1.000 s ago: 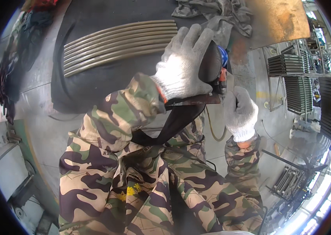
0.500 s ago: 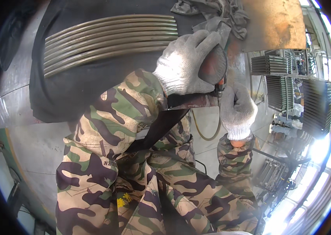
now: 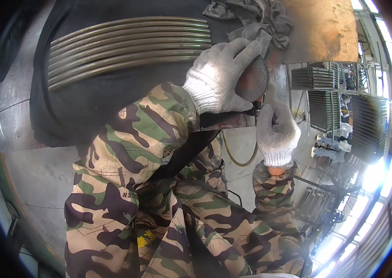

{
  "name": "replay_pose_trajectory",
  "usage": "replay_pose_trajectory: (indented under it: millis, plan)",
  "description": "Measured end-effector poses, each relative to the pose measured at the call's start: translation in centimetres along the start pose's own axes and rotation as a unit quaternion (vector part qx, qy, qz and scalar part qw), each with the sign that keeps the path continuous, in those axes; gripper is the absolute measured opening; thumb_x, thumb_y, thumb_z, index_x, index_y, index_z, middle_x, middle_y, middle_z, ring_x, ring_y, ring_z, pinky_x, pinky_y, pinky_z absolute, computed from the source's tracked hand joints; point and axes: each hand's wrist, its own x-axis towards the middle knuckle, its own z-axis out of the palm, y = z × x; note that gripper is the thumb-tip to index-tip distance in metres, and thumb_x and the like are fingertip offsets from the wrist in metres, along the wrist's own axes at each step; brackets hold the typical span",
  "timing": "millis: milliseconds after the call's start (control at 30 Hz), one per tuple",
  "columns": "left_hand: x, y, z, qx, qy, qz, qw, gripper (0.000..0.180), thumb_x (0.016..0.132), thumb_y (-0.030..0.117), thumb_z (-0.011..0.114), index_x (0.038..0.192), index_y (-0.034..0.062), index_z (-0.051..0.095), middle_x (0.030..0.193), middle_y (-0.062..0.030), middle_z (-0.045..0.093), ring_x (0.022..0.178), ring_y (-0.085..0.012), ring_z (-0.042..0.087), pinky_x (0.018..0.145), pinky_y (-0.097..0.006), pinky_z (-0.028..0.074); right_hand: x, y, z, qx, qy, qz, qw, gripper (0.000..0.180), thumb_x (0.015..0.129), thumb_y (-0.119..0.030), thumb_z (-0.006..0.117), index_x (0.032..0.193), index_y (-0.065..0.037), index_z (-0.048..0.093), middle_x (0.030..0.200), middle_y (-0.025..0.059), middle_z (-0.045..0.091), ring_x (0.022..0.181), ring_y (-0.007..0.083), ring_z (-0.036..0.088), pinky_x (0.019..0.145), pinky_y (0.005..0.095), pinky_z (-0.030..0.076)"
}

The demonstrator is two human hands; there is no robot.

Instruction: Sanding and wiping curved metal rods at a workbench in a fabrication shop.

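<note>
My left hand (image 3: 219, 76), in a white knit glove, grips a hand-held sander with a round, dark reddish disc (image 3: 253, 81). Its fingers and thumb wrap around the disc from the left. Just below the disc, my right hand (image 3: 278, 134), gloved too, is closed at the sander's dark fitting (image 3: 258, 107). A yellowish hose (image 3: 244, 164) loops up from beneath the bench edge to the right hand. The fingers hide most of the joint between hose and fitting. Left of my left hand, several curved metal tubes (image 3: 128, 46) lie side by side on a black cloth (image 3: 112, 104).
A crumpled grey cloth (image 3: 277, 28) lies behind the sander, beside a tan board (image 3: 326, 32). Racks of stacked metal tubes (image 3: 323, 109) stand at the right. The metal bench (image 3: 12, 123) shows at the left, and the bench's front edge is close to my lap.
The whole view has shifted slightly, with the racks and tubes a little farther left in the picture. Both hands keep their grip, nearly still.
</note>
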Motion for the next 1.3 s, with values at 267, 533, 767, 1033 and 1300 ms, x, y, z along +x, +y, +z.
replay_pose_trajectory:
  millis: [267,533,767,1033,1300]
  plan:
    - [0.1,0.0,0.4,-0.008,0.000,-0.006,1.000,0.116,0.056,0.037,0.101,0.156,0.0130,0.046,0.141,-0.0161,0.058,0.119,-0.0427,0.064,0.101,-0.053,0.055,0.6,-0.4,-0.4,-0.028,-0.018,-0.009,0.999,0.003,0.095,-0.010,0.074,0.096,-0.008,0.073,0.065,0.0116,0.065,0.056,0.0291,0.067,0.056,0.0353,0.054]
    - [0.1,0.1,0.5,-0.010,0.003,-0.014,1.000,0.115,0.057,0.036,0.100,0.155,0.0140,0.046,0.140,-0.0148,0.058,0.119,-0.0420,0.064,0.101,-0.053,0.056,1.6,-0.3,-0.6,-0.059,-0.036,-0.027,0.997,0.007,0.096,-0.011,0.073,0.090,-0.008,0.070,0.064,0.0114,0.064,0.054,0.0297,0.066,0.055,0.0358,0.053]
    - [0.1,0.3,0.2,-0.008,0.001,-0.017,1.000,0.114,0.057,0.035,0.101,0.155,0.0142,0.046,0.141,-0.0140,0.058,0.121,-0.0417,0.063,0.101,-0.054,0.055,1.2,-0.4,-0.7,-0.040,-0.023,-0.032,0.998,0.011,0.096,-0.010,0.073,0.087,-0.008,0.068,0.064,0.0125,0.063,0.054,0.0299,0.066,0.055,0.0359,0.053]
    - [0.1,0.4,0.4,-0.011,0.004,-0.018,1.000,0.112,0.057,0.035,0.101,0.153,0.0149,0.047,0.141,-0.0135,0.058,0.122,-0.0420,0.063,0.101,-0.054,0.055,1.3,0.2,0.3,-0.032,0.001,-0.029,0.999,0.010,0.096,-0.011,0.073,0.089,-0.007,0.068,0.066,0.0140,0.063,0.055,0.0315,0.065,0.055,0.0358,0.052]
    - [0.2,0.4,0.2,-0.008,0.002,-0.023,1.000,0.110,0.058,0.035,0.100,0.152,0.0148,0.048,0.140,-0.0134,0.057,0.123,-0.0422,0.062,0.102,-0.054,0.055,1.1,0.6,-0.6,-0.014,-0.043,-0.004,0.999,0.010,0.098,-0.012,0.072,0.091,-0.006,0.067,0.069,0.0156,0.064,0.058,0.0349,0.065,0.057,0.0370,0.052]
